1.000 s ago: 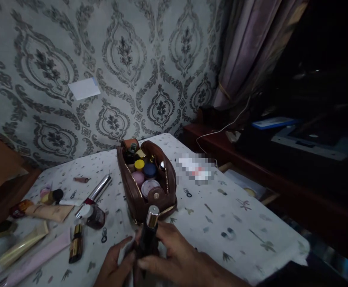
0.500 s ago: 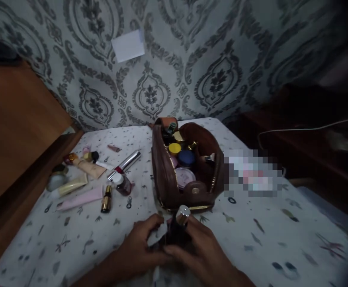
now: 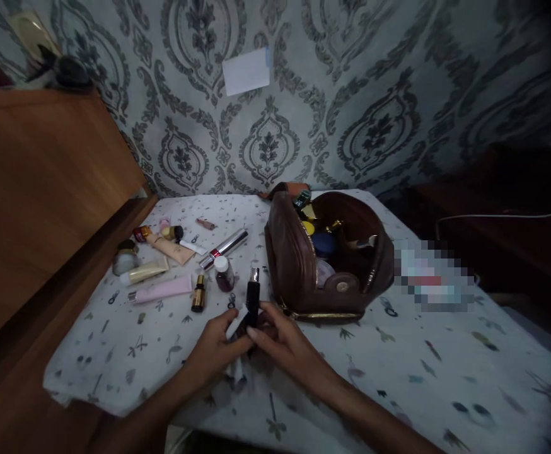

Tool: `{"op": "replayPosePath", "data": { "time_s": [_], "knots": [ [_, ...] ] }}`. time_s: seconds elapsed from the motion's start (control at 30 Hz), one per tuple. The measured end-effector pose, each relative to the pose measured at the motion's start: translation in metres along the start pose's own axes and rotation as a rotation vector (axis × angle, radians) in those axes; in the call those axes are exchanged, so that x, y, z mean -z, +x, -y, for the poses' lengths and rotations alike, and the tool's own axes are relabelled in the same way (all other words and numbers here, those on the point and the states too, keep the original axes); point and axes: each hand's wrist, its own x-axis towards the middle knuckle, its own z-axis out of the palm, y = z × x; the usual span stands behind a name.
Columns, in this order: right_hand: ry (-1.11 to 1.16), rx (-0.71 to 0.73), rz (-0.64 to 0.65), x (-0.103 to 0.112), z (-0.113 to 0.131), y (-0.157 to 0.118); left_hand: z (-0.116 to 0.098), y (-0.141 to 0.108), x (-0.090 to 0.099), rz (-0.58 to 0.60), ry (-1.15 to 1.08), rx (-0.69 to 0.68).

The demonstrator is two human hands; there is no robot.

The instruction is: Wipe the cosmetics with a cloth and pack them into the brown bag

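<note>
Both my hands meet just above the tablecloth, in front of the brown bag (image 3: 290, 261). In my right hand (image 3: 289, 337) is a black bottle (image 3: 253, 296) with a silver cap, standing nearly upright with its lower end hidden by the fingers. My left hand (image 3: 215, 347) is closed on a crumpled white wipe (image 3: 236, 323), which lies against the bottle's side. The bag is unzipped. Inside it show a blue lid (image 3: 324, 244), a yellow lid (image 3: 308, 227) and a makeup brush (image 3: 366, 242).
Left of my hands lie a white-capped jar (image 3: 224, 275), a small gold-and-black bottle (image 3: 198, 295), a pink tube (image 3: 162, 289), a silver tube (image 3: 226, 247) and several other cosmetics. A wooden cabinet (image 3: 53, 189) borders the left side. A blurred-out package (image 3: 431, 277) lies right of the bag.
The view has shifted, so the bag and cosmetics sit further right. My hands have moved the black bottle forward and left, nearer the white-capped jar; more of the bottle now shows.
</note>
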Motion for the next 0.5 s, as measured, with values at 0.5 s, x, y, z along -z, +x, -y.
{"op": "replayPosePath", "data": {
  "time_s": [0.5],
  "knots": [
    [-0.051,-0.251,-0.169,-0.01,-0.015,0.04,-0.024,0.03,0.065,-0.365,0.698,-0.202]
  ]
}}
